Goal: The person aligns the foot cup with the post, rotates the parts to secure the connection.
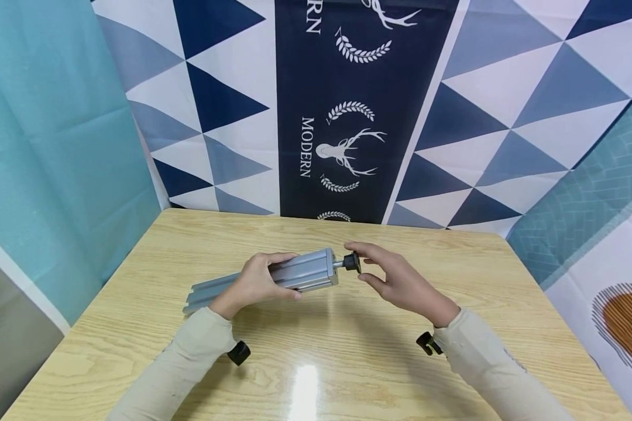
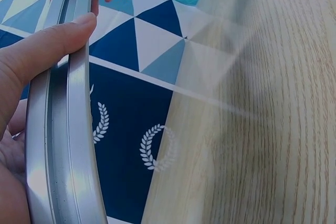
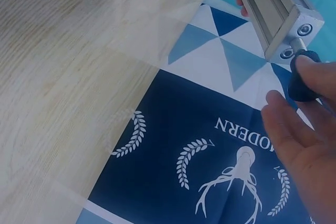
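A long silver aluminium profile (image 1: pixel 305 270) with grooves is held off the table, tilted up toward its right end. My left hand (image 1: pixel 255 280) grips it near that end, and the left wrist view shows the thumb lying across its grooved face. Two bolts sit in the end plate (image 3: pixel 294 34), where a short metal stem carries a black levelling foot (image 1: pixel 352 262). My right hand (image 1: pixel 402 283) pinches the foot by its rim between thumb and fingers. In the right wrist view the thumb lies on the black foot (image 3: pixel 300 83); part of the foot is hidden.
Beneath both hands is a wood-grain table (image 1: pixel 316 362). A patterned cloth (image 1: pixel 232 88) with triangles and deer hangs behind it, and a teal curtain (image 1: pixel 58 146) hangs at the left. Black camera mounts (image 1: pixel 239 353) sit at both wrists.
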The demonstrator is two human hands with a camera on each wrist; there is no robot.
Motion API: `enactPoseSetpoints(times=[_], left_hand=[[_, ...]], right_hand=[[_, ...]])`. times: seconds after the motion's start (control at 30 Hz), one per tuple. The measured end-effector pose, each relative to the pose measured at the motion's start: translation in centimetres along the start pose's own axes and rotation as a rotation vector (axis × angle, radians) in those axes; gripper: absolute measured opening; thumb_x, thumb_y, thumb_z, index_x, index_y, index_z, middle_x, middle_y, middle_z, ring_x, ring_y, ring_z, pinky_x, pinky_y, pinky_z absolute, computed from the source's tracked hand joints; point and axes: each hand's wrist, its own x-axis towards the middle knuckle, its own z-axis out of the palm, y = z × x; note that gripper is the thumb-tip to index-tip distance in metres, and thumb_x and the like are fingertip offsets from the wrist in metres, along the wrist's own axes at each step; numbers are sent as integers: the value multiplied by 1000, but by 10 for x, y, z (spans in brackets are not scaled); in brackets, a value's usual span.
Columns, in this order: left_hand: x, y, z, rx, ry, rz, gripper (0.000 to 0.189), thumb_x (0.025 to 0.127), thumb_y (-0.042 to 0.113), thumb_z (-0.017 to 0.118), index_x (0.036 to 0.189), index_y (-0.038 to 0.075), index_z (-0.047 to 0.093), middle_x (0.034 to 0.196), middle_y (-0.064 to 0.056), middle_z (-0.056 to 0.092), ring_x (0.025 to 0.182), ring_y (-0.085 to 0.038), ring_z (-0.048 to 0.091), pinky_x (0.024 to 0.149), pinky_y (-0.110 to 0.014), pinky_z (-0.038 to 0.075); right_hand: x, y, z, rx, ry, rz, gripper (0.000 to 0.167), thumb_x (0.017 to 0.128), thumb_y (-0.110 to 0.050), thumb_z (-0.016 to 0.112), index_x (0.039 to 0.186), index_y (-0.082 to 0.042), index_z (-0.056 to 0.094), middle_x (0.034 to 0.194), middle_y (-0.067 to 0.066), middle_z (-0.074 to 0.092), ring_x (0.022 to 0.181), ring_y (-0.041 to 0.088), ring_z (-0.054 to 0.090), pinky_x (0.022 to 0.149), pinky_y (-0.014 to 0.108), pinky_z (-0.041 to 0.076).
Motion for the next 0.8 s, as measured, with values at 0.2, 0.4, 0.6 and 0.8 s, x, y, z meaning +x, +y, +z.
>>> enactPoseSetpoints(times=[0.2, 0.4, 0.6, 0.8], left_hand=[[1, -1, 0, -4, 9, 6, 76, 56, 30, 93, 126, 19, 65, 116, -3, 67, 91, -16, 61, 79, -35, 49], [2, -1, 1, 12, 8, 6, 75, 55, 29, 94, 125, 19, 66, 116, -3, 67, 92, -16, 60, 80, -34, 49], [3, -1, 0, 17, 12, 5, 75, 55, 28, 94, 124, 20, 67, 116, -2, 67, 93, -16, 60, 81, -35, 49], [3, 0, -1, 20, 0, 6, 75, 56, 29, 94, 124, 20, 66, 114, -3, 67, 93, -16, 60, 81, -35, 49]], right_hand=[[2, 0, 1, 15, 26, 48, 56, 89, -5, 67, 141, -6, 47, 136, 10, 55, 119, 24, 57, 94, 40, 48], [5, -1, 3, 86, 55, 150, 42, 96, -23, 58, 133, -3, 55, 124, 13, 63, 107, 26, 65, 88, 42, 51], [5, 0, -1, 47, 1, 109, 60, 86, -12, 71, 140, -3, 48, 131, 13, 59, 111, 27, 62, 93, 41, 48], [3, 0, 2, 57, -26, 217, 49, 94, -27, 61, 134, 1, 52, 120, 14, 65, 106, 27, 65, 89, 44, 50]])
